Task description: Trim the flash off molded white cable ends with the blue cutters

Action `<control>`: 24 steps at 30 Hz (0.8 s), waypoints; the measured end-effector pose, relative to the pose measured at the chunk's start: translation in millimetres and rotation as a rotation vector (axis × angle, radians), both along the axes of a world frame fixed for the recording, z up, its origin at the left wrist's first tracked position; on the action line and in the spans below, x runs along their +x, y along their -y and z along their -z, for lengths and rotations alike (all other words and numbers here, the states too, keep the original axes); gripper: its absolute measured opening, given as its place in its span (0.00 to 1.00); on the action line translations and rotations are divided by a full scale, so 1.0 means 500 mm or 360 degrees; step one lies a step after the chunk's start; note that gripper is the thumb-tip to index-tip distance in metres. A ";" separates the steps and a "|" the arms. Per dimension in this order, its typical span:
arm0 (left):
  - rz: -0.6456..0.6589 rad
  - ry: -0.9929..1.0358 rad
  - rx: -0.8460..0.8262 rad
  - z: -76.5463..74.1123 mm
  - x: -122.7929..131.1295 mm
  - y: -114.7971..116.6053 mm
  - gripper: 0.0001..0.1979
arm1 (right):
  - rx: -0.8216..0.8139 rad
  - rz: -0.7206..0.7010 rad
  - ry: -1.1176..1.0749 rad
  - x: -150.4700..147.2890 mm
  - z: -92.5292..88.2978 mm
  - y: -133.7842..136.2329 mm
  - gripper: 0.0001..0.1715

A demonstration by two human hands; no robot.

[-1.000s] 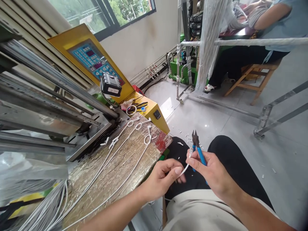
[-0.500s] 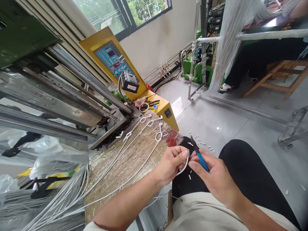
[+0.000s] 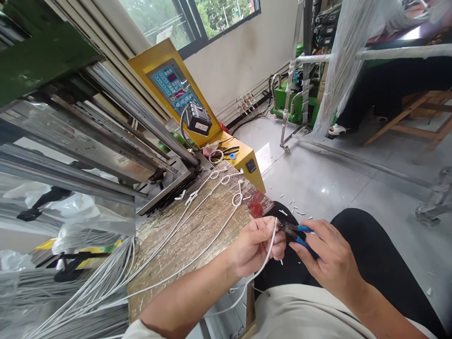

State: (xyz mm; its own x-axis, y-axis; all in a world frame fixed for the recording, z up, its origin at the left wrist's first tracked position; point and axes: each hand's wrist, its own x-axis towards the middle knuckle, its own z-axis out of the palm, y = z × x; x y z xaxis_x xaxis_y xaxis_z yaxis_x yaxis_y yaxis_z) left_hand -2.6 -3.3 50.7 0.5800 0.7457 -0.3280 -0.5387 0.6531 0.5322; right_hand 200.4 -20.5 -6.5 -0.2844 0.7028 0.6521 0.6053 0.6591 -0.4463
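1. The left hand (image 3: 257, 244) is pinching a white cable (image 3: 269, 256) between thumb and fingers, holding its end above the black-trousered lap (image 3: 293, 274).
2. The right hand (image 3: 332, 256) is gripping blue-handled cutting pliers (image 3: 291, 229), its fingers curling around the handles.
3. The plier tips are lying close beside the left fingertips, partly hidden; whether they are touching the cable cannot be told.
4. The cable is passing out of sight behind the left forearm (image 3: 196, 287).
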 end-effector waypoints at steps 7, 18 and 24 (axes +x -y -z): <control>-0.0051 -0.0057 0.0162 0.004 -0.001 -0.002 0.18 | 0.0072 0.0012 0.0086 0.005 -0.014 -0.004 0.15; -0.0108 -0.0180 0.0225 0.013 -0.004 -0.003 0.17 | 0.0090 -0.0011 0.0064 0.014 -0.015 -0.006 0.16; -0.0134 -0.0229 0.0267 0.017 -0.002 -0.007 0.18 | -0.0025 -0.0006 -0.0090 0.022 -0.010 -0.001 0.14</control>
